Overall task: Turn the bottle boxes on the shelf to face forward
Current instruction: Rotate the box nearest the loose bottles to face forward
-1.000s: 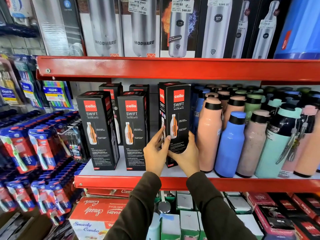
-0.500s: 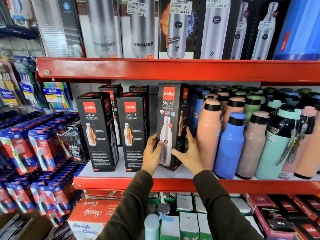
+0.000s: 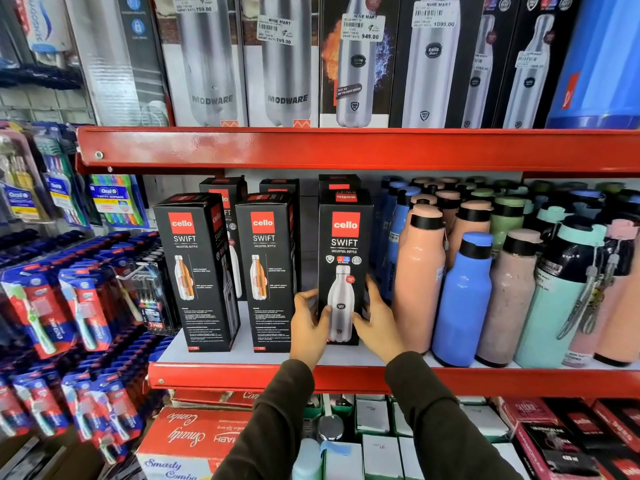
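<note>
Three black Cello Swift bottle boxes stand in a front row on the middle red shelf [image 3: 242, 375]. The right box [image 3: 344, 251] shows its silver-bottle face squarely to me and stands upright on the shelf. My left hand [image 3: 309, 327] grips its lower left edge and my right hand [image 3: 375, 318] grips its lower right edge. The left box [image 3: 194, 268] and the middle box [image 3: 268, 268] show a face with an orange cutaway bottle and stand slightly angled. More black boxes stand behind them, mostly hidden.
Loose pink, blue and green bottles [image 3: 462, 299] crowd the shelf just right of the held box. Toothbrush packs [image 3: 79, 306] hang at left. Boxed steel bottles [image 3: 287, 64] fill the upper shelf. Cartons [image 3: 194, 441] sit below.
Both hands have rotated the right box from its orange-bottle side to its silver-bottle face, which is square to me now, and the box sits down on the shelf.
</note>
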The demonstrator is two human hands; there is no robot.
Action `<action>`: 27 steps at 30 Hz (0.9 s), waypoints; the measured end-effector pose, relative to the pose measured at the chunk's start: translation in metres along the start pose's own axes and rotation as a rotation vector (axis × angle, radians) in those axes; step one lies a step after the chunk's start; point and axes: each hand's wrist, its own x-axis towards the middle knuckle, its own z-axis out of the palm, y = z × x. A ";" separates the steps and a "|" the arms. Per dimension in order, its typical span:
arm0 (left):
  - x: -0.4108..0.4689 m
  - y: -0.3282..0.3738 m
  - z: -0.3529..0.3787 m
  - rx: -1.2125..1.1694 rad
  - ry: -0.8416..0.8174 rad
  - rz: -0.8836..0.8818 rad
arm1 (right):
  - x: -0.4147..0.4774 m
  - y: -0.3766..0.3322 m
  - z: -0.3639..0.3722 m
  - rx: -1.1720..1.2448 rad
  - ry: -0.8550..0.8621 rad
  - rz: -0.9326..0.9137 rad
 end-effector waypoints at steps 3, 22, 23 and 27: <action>0.000 -0.004 0.002 0.012 0.007 -0.003 | 0.000 -0.001 0.002 -0.013 0.000 0.015; -0.016 0.004 0.005 0.073 -0.036 -0.009 | -0.008 0.008 0.015 -0.027 0.220 0.077; -0.020 0.003 0.004 0.080 -0.030 -0.004 | -0.010 0.008 0.018 -0.023 0.250 0.071; -0.034 0.007 -0.008 0.077 0.018 0.074 | -0.022 0.007 0.030 -0.002 0.392 0.069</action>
